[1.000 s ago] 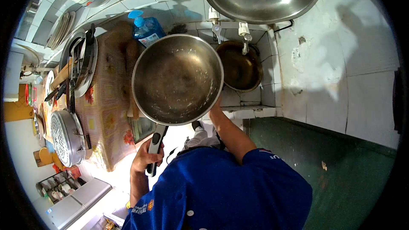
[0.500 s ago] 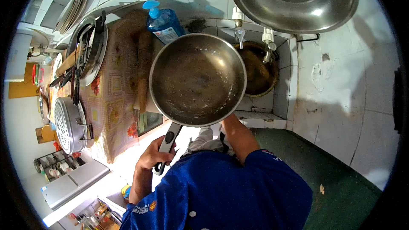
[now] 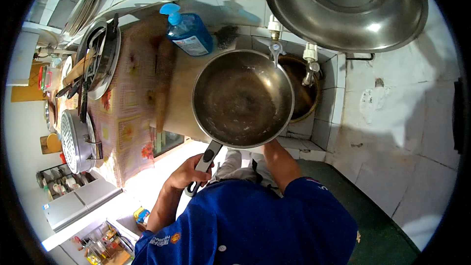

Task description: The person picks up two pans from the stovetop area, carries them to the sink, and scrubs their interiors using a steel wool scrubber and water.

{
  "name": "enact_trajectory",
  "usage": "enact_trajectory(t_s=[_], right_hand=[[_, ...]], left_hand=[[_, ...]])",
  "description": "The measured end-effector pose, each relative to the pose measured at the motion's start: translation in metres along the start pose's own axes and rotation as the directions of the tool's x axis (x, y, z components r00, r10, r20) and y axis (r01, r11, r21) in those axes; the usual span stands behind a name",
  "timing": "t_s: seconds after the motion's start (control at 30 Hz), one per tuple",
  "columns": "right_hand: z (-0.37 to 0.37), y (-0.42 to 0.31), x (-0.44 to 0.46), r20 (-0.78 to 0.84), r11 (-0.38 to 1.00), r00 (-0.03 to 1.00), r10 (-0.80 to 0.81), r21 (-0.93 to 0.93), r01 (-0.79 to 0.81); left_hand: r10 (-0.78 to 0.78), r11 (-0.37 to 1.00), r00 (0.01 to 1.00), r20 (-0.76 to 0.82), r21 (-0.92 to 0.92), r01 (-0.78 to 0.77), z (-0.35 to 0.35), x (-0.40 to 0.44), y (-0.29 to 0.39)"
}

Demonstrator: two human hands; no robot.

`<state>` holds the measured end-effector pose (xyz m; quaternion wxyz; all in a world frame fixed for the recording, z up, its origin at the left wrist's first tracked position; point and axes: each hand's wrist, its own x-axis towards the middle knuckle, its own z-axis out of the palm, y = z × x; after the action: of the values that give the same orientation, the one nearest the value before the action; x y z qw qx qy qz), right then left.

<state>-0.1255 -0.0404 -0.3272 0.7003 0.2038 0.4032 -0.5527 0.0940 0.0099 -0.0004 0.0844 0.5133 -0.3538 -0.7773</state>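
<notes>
My left hand (image 3: 195, 172) is closed around the grey and black handle of a frying pan (image 3: 240, 100). The pan's dark inside faces up, with pale specks scattered over it. Its right side overlaps a brown-rimmed basin (image 3: 309, 99) in the tiled sink, and its upper right rim lies just under the left tap (image 3: 275, 46). No water shows from that tap. My right forearm (image 3: 282, 161) reaches forward under the pan's near rim, which hides the right hand and its fingers.
A blue pump bottle (image 3: 190, 34) stands beyond the pan. The right tap (image 3: 310, 64) projects over the basin. A large metal wok (image 3: 343, 10) hangs at upper right. To the left, a patterned tablecloth (image 3: 125, 118) bears a steamer pot (image 3: 78, 142) and a pan of utensils (image 3: 105, 59).
The frying pan, with my left hand on its handle, has shifted right, closer under the left tap. The view has also shifted slightly.
</notes>
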Motion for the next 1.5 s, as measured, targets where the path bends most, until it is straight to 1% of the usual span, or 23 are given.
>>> enact_trajectory(t_s=[0.13, 0.23, 0.3, 0.33, 0.37, 0.4, 0.43, 0.53, 0.57, 0.6, 0.63, 0.67, 0.73, 0.8, 0.87, 0.9, 1.03, 1.07, 1.13, 1.3, 1.37, 1.47, 1.5], right_hand=[[-0.007, -0.048, -0.034, -0.017, 1.0, 1.0, -0.01, 0.005, 0.01], [-0.03, -0.094, -0.061, 0.005, 0.993, 0.995, -0.1, -0.056, 0.1], [-0.083, -0.132, -0.04, 0.227, 0.933, 0.929, -0.291, -0.149, 0.328], [-0.077, -0.152, -0.053, 0.331, 0.882, 0.865, -0.376, -0.157, 0.444], [-0.071, -0.166, -0.067, -0.075, 0.65, 0.719, -0.691, -0.499, 0.573], [-0.015, -0.179, -0.12, -0.022, 0.625, 0.696, -0.718, -0.459, 0.631], [0.005, -0.194, -0.144, 0.204, 0.463, 0.622, -0.756, -0.506, 0.728], [0.066, -0.213, -0.195, 0.481, 0.092, 0.523, -0.704, -0.668, 0.738], [0.087, -0.216, -0.211, 0.57, -0.183, 0.475, -0.67, -0.748, 0.638], [0.106, -0.217, -0.222, 0.652, -0.445, 0.447, -0.612, -0.751, 0.487], [0.118, -0.215, -0.223, 0.745, -0.6, 0.344, -0.572, -0.665, 0.444], [0.123, -0.214, -0.222, 0.742, -0.604, 0.347, -0.574, -0.67, 0.431], [0.132, -0.211, -0.22, 0.734, -0.724, 0.467, -0.494, -0.644, 0.246], [0.131, -0.209, -0.217, 0.738, -0.749, 0.444, -0.508, -0.633, 0.196], [0.13, -0.207, -0.216, 0.788, -0.814, 0.386, -0.481, -0.564, 0.138], [0.132, -0.207, -0.22, 0.754, -0.808, 0.443, -0.485, -0.58, 0.104], [0.12, -0.224, -0.217, 0.694, -0.769, 0.406, -0.594, -0.639, -0.032], [0.118, -0.228, -0.215, 0.693, -0.769, 0.407, -0.595, -0.638, -0.04], [0.116, -0.231, -0.211, 0.76, -0.778, 0.265, -0.593, -0.626, 0.052], [0.113, -0.231, -0.209, 0.726, -0.744, 0.247, -0.642, -0.667, 0.026], [0.116, -0.226, -0.21, 0.676, -0.706, 0.258, -0.69, -0.707, -0.034], [0.116, -0.218, -0.205, 0.638, -0.672, 0.246, -0.729, -0.735, -0.085], [0.116, -0.216, -0.204, 0.639, -0.673, 0.248, -0.728, -0.735, -0.084]], left_hand=[[-0.016, 0.998, 1.0, -0.009, 0.067, 0.017, 0.009, 0.027, 0.004], [0.016, 0.999, 0.999, 0.03, 0.035, -0.017, 0.015, 0.045, 0.004], [0.043, 0.999, 0.998, 0.038, 0.016, -0.044, 0.024, 0.056, 0.008], [0.077, 0.996, 0.996, 0.044, 0.036, -0.078, 0.027, 0.063, 0.008], [0.072, 0.995, 0.996, 0.051, 0.061, -0.075, 0.028, 0.071, 0.007], [0.064, 0.994, 0.996, 0.062, 0.085, -0.069, 0.026, 0.079, 0.004], [0.044, 0.994, 0.994, 0.095, 0.096, -0.053, 0.021, 0.088, 0.0], [0.106, 0.987, 0.986, 0.131, 0.107, -0.121, 0.021, 0.107, -0.004], [0.106, 0.978, 0.981, 0.16, 0.16, -0.132, 0.013, 0.122, -0.017], [0.091, 0.98, 0.981, 0.169, 0.157, -0.118, 0.015, 0.124, -0.012], [0.082, 0.979, 0.984, 0.159, 0.171, -0.11, 0.018, 0.125, -0.007], [0.073, 0.978, 0.986, 0.15, 0.185, -0.1, 0.019, 0.127, -0.004], [0.094, 0.981, 0.975, 0.2, 0.147, -0.125, 0.011, 0.136, -0.008], [0.118, 0.984, 0.962, 0.247, 0.103, -0.147, 0.002, 0.148, -0.016], [0.125, 0.976, 0.947, 0.295, 0.137, -0.171, -0.007, 0.159, -0.021], [0.117, 0.981, 0.947, 0.3, 0.116, -0.158, -0.01, 0.159, -0.019], [0.114, 0.974, 0.92, 0.375, 0.142, -0.179, -0.023, 0.161, -0.015], [0.114, 0.974, 0.917, 0.382, 0.138, -0.179, -0.025, 0.162, -0.015], [0.12, 0.977, 0.92, 0.373, 0.122, -0.177, -0.024, 0.16, -0.01], [0.074, 0.958, 0.92, 0.384, 0.23, -0.173, -0.03, 0.164, -0.007], [0.065, 0.951, 0.919, 0.389, 0.255, -0.176, -0.03, 0.166, -0.01], [0.134, 0.922, 0.909, 0.394, 0.286, -0.26, -0.028, 0.161, -0.003], [0.086, 0.913, 0.917, 0.391, 0.337, -0.23, -0.027, 0.157, 0.003]])
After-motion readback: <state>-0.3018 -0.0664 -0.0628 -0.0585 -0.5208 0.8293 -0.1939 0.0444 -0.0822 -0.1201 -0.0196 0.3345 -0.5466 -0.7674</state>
